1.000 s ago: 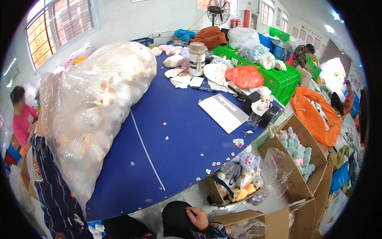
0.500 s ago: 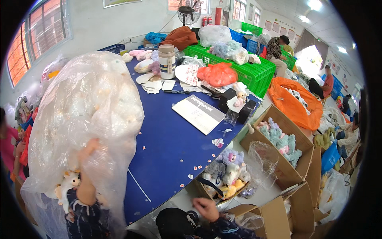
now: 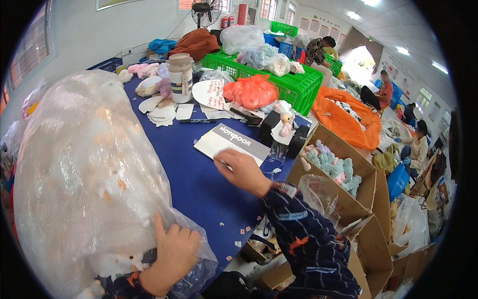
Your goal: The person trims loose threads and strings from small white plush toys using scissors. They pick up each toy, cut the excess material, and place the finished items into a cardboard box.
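A big clear plastic bag (image 3: 94,164) packed with pale plush toys fills the left of the blue table. My left hand (image 3: 172,256) lies on the bag's near right side, index finger stretched out, the other fingers bent against the plastic. A white plush toy's face (image 3: 122,261) shows through the film beside that wrist. Over the near edge of a notebook (image 3: 231,142) with a grey-and-white cover, my right hand (image 3: 241,172) hovers with its fingers curled together. Something small and pale seems to sit at its fingertips, too small to name.
Behind the notebook are a black marker (image 3: 197,121), paper cutouts (image 3: 162,115), a lidded jar (image 3: 180,79) and an orange-red plastic bag (image 3: 251,92). A green crate (image 3: 298,89) stands beyond. On the right, cardboard boxes (image 3: 343,199) hold plush toys. Other people sit farther back.
My right hand has risen from beside the table to the notebook. My left hand has moved right and nearer along the bag. The view has shifted to the right.
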`<state>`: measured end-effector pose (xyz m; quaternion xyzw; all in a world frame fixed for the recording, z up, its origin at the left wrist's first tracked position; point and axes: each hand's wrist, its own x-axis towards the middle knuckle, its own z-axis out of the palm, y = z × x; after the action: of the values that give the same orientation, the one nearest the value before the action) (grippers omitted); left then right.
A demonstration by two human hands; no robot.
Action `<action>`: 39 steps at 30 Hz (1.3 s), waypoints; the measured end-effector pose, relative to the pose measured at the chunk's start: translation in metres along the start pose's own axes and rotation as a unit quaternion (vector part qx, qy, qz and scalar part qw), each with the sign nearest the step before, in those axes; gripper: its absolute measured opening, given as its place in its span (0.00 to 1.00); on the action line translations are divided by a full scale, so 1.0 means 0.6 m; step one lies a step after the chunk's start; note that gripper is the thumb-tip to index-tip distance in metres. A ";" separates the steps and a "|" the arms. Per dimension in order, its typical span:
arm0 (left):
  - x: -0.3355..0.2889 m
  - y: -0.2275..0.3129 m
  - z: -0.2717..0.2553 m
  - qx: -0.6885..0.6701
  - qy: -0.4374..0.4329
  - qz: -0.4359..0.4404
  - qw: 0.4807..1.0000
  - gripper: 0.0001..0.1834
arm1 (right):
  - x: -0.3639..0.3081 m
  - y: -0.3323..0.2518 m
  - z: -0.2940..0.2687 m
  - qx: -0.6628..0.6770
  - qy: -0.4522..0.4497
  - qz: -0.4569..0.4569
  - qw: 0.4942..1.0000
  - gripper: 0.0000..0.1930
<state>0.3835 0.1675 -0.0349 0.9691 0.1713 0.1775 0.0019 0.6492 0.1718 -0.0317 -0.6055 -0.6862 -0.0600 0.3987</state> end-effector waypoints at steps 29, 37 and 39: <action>0.004 -0.004 0.059 -0.045 -0.026 -0.038 0.998 0.03 | 0.279 0.360 0.122 -0.274 0.192 0.253 0.908 0.10; 0.005 -0.004 0.063 -0.064 0.006 -0.041 0.997 0.04 | 0.266 0.321 0.059 -0.213 0.166 0.193 0.943 0.11; 0.005 -0.005 0.062 -0.071 0.003 -0.041 0.997 0.04 | 0.260 0.282 0.047 -0.288 0.117 0.189 0.931 0.11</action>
<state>0.3979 0.1732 -0.0691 0.9582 0.1976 0.1921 0.0769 0.7927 0.3537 -0.0220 -0.8018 -0.4605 -0.2489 0.2882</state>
